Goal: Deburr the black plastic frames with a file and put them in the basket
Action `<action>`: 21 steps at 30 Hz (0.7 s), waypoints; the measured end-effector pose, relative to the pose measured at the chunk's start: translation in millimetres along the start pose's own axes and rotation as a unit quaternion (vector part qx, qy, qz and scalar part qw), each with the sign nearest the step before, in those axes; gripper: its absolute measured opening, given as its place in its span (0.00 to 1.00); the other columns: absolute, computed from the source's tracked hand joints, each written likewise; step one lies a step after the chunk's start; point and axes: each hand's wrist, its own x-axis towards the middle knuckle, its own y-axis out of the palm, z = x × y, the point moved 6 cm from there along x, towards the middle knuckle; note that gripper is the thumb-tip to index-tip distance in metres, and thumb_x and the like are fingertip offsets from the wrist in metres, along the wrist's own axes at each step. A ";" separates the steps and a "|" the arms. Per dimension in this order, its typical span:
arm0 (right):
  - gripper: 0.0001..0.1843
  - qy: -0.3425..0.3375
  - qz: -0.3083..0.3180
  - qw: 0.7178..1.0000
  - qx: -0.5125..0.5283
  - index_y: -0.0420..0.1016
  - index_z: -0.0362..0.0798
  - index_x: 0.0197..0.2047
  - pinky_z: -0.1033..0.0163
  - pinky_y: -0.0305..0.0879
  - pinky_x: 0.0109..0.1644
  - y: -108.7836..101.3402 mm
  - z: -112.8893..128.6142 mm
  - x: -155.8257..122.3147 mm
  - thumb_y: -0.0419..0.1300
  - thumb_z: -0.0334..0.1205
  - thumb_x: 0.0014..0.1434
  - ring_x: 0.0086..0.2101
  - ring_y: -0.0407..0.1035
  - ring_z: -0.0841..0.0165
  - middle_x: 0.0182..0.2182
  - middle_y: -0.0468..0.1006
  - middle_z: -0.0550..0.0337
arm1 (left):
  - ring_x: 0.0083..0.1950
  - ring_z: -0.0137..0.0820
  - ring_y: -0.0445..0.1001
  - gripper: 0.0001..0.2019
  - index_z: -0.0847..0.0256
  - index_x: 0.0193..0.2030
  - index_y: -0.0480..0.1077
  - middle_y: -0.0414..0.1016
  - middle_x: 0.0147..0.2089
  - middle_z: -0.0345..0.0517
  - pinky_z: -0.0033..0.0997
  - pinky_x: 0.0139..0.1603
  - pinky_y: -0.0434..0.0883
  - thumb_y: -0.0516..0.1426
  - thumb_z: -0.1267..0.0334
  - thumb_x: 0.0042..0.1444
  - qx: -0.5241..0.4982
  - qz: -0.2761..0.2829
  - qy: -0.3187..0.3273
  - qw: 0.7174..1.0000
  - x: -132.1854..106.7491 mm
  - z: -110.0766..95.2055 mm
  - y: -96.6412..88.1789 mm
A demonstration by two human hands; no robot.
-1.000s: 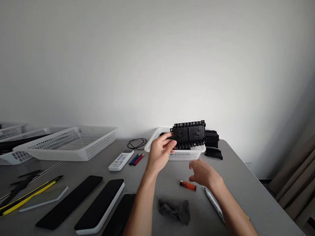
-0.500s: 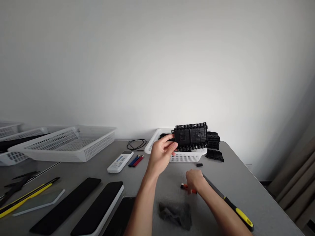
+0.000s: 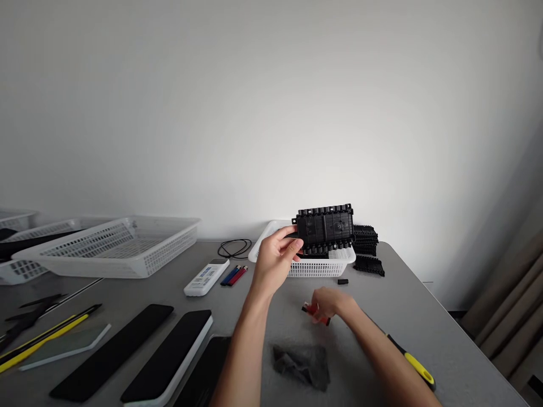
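My left hand [image 3: 276,259] grips the left end of a black plastic ribbed block [image 3: 324,228] and holds it upright in the air above a small white basket [image 3: 314,265]. My right hand [image 3: 331,306] is low over the grey table [image 3: 424,316], fingers closed round an orange lighter [image 3: 311,310] that is lifted slightly off the surface. A tiny black piece [image 3: 343,281] lies on the table just in front of the basket.
Stacked black parts [image 3: 368,249] sit right of the basket. A dark grey cloth [image 3: 302,364] lies near me, a yellow-handled tool [image 3: 410,362] under my right forearm. Left: black flat panels [image 3: 169,353], a white remote [image 3: 206,277], pens [image 3: 234,275], a cable loop [image 3: 235,247], large white baskets [image 3: 114,246].
My right hand dropped to the table and closed on the orange lighter, lifting it a little toward the left. The left hand kept the black block raised, shifting it slightly.
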 end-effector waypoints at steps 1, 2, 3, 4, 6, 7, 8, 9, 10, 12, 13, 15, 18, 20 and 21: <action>0.06 -0.030 -0.007 0.999 0.019 0.77 0.47 0.35 0.64 0.68 0.38 -8.2 0.7 -8.0 0.66 0.41 0.55 0.37 0.77 0.62 0.34 0.81 0.57 | 0.28 0.29 0.72 0.25 0.65 0.53 0.73 0.78 0.32 0.46 0.26 0.28 0.71 0.62 0.53 0.51 0.000 -0.005 0.000 1.000 0.7 1.9 -1.1; 0.06 -0.060 -0.018 0.997 0.041 0.75 0.49 0.36 0.65 0.67 0.38 -17.3 1.3 -17.8 0.62 0.42 0.59 0.36 0.75 0.65 0.34 0.80 0.60 | 0.29 0.29 0.72 0.25 0.65 0.53 0.73 0.78 0.32 0.46 0.26 0.28 0.71 0.62 0.53 0.52 0.001 -0.010 -0.001 1.000 1.6 4.2 -2.4; 0.07 -0.096 -0.030 0.992 0.071 0.73 0.49 0.38 0.67 0.66 0.37 -26.8 2.6 -29.1 0.58 0.43 0.63 0.35 0.74 0.68 0.33 0.79 0.62 | 0.29 0.29 0.72 0.25 0.65 0.53 0.73 0.78 0.32 0.46 0.26 0.28 0.71 0.62 0.53 0.52 0.002 -0.014 -0.002 1.000 2.7 6.9 -3.6; 0.08 -0.158 -0.040 0.976 0.147 0.70 0.48 0.38 0.66 0.66 0.36 -36.7 6.9 -42.1 0.57 0.43 0.64 0.33 0.72 0.69 0.32 0.78 0.61 | 0.30 0.30 0.73 0.25 0.65 0.53 0.73 0.79 0.33 0.47 0.26 0.28 0.71 0.62 0.52 0.52 0.002 -0.015 -0.004 1.000 4.1 9.9 -4.4; 0.11 -0.274 -0.041 0.907 0.315 0.65 0.48 0.38 0.64 0.67 0.37 -55.0 15.4 -68.5 0.54 0.47 0.66 0.33 0.71 0.69 0.33 0.76 0.59 | 0.31 0.31 0.74 0.24 0.65 0.53 0.73 0.79 0.34 0.47 0.25 0.27 0.71 0.62 0.53 0.52 0.001 -0.014 -0.008 1.000 7.4 16.2 -5.0; 0.12 -0.317 -0.032 0.864 0.390 0.64 0.48 0.38 0.62 0.69 0.37 -61.9 19.1 -79.4 0.54 0.49 0.66 0.34 0.71 0.68 0.33 0.75 0.58 | 0.31 0.31 0.74 0.24 0.65 0.52 0.73 0.79 0.34 0.47 0.25 0.27 0.71 0.62 0.53 0.52 -0.001 -0.011 -0.010 1.000 9.2 19.2 -4.8; 0.13 -0.343 -0.030 0.825 0.448 0.63 0.49 0.39 0.62 0.69 0.35 -67.7 21.8 -87.5 0.54 0.50 0.66 0.34 0.71 0.67 0.32 0.74 0.58 | 0.32 0.31 0.75 0.23 0.65 0.52 0.73 0.79 0.33 0.47 0.25 0.27 0.71 0.62 0.54 0.52 -0.003 -0.009 -0.012 1.000 10.8 21.9 -4.3; 0.14 -0.356 -0.038 0.792 0.495 0.63 0.49 0.40 0.62 0.69 0.32 -72.4 23.6 -92.4 0.55 0.51 0.65 0.32 0.70 0.67 0.31 0.73 0.59 | 0.32 0.32 0.75 0.23 0.65 0.52 0.73 0.79 0.33 0.47 0.25 0.27 0.70 0.63 0.54 0.52 -0.003 -0.005 -0.013 1.000 12.3 24.1 -3.4; 0.15 -0.359 -0.054 0.763 0.535 0.64 0.49 0.41 0.64 0.67 0.29 -76.4 24.6 -94.7 0.57 0.52 0.64 0.30 0.68 0.68 0.29 0.70 0.61 | 0.32 0.32 0.75 0.23 0.65 0.52 0.73 0.79 0.32 0.46 0.25 0.27 0.70 0.63 0.55 0.51 -0.004 0.000 -0.015 1.000 13.5 25.8 -2.1; 0.16 -0.347 -0.096 0.713 0.602 0.66 0.49 0.43 0.69 0.60 0.25 -81.7 24.7 -93.9 0.60 0.52 0.62 0.25 0.60 0.73 0.26 0.62 0.66 | 0.32 0.33 0.75 0.24 0.66 0.53 0.72 0.79 0.31 0.46 0.26 0.27 0.71 0.63 0.56 0.51 -0.006 0.019 -0.020 1.000 15.1 27.9 1.7; 0.17 -0.337 -0.106 0.691 0.630 0.67 0.49 0.43 0.70 0.57 0.24 -82.4 25.1 -91.9 0.60 0.53 0.62 0.24 0.55 0.74 0.25 0.58 0.68 | 0.32 0.33 0.75 0.24 0.67 0.53 0.72 0.79 0.31 0.47 0.26 0.28 0.71 0.63 0.57 0.51 -0.009 0.032 -0.024 0.999 15.3 28.4 4.1; 0.20 -0.319 -0.086 0.660 0.675 0.68 0.48 0.42 0.71 0.51 0.25 -80.4 27.9 -86.7 0.58 0.58 0.61 0.24 0.50 0.75 0.25 0.54 0.68 | 0.31 0.32 0.75 0.24 0.68 0.52 0.72 0.80 0.32 0.48 0.27 0.29 0.72 0.64 0.57 0.51 -0.024 0.062 -0.032 0.997 14.9 28.3 9.4; 0.28 -0.299 -0.022 0.639 0.709 0.70 0.46 0.38 0.70 0.48 0.26 -75.0 34.2 -81.2 0.54 0.66 0.59 0.25 0.48 0.74 0.26 0.55 0.66 | 0.29 0.31 0.75 0.22 0.68 0.52 0.72 0.80 0.33 0.49 0.29 0.30 0.73 0.63 0.57 0.53 -0.058 0.105 -0.038 0.992 12.5 25.7 17.2; 0.28 -0.297 -0.006 0.620 0.726 0.69 0.46 0.34 0.69 0.48 0.26 -74.3 36.4 -80.2 0.54 0.66 0.59 0.25 0.48 0.73 0.25 0.56 0.66 | 0.25 0.30 0.75 0.22 0.67 0.53 0.71 0.80 0.32 0.48 0.30 0.30 0.74 0.63 0.57 0.53 -0.083 0.131 -0.045 0.987 10.5 23.8 22.2; 0.27 -0.296 -0.004 0.612 0.733 0.69 0.46 0.33 0.69 0.50 0.26 -74.4 37.2 -80.3 0.54 0.65 0.59 0.26 0.49 0.73 0.25 0.56 0.65 | 0.23 0.29 0.74 0.23 0.67 0.53 0.70 0.80 0.31 0.47 0.31 0.30 0.74 0.63 0.58 0.53 -0.095 0.141 -0.050 0.984 9.7 23.1 24.2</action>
